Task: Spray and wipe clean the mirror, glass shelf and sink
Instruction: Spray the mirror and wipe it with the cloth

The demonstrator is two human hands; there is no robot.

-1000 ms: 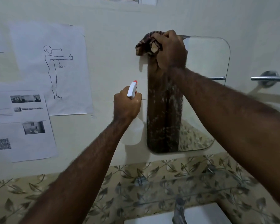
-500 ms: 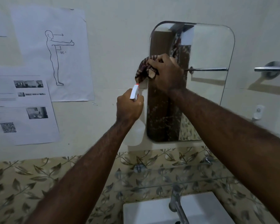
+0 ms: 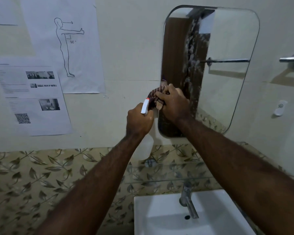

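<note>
1. Step in hand, I'd say: wiping the mirror [image 3: 231, 85]. The shelf [image 3: 168, 180] and sink [image 3: 151, 217] look not yet started.
2. Right hand [image 3: 174, 103]: fingers [image 3: 162, 95] curled tight round a bunched striped cloth [image 3: 154, 97], pressed on the mirror's lower left edge.
3. Left hand [image 3: 139, 123]: fingers wrapped round the neck of the bottle [image 3: 145, 107], just left of the mirror. The bottle head sits against or just beside the cloth; can't tell which.
4. Mirror: on the wall above the shelf and sink. Long axis vertical, leaning a little in this wide view. Its face points out into the room, at the person.
5. Bottle: upright, long axis vertical, body hanging below the fist. The red-tipped nozzle points up and forward at the wall, not at the glass.
6. A wet speckled streak [image 3: 192, 56] runs top to bottom down the mirror's left-middle. The right half looks dry.
7. To do it well: open the cloth out flatter so more of it meets the glass.
8. Stroke along the long axis, top to bottom, overlapping passes, working across to the right.
9. Take the streak soon, before it dries into marks.
10. Hold the bottle hand clear of the stroke path and the nozzle off the papers [image 3: 41, 99].
11. Drips would likely land on the shelf, so doing it after the mirror makes sense.
</note>
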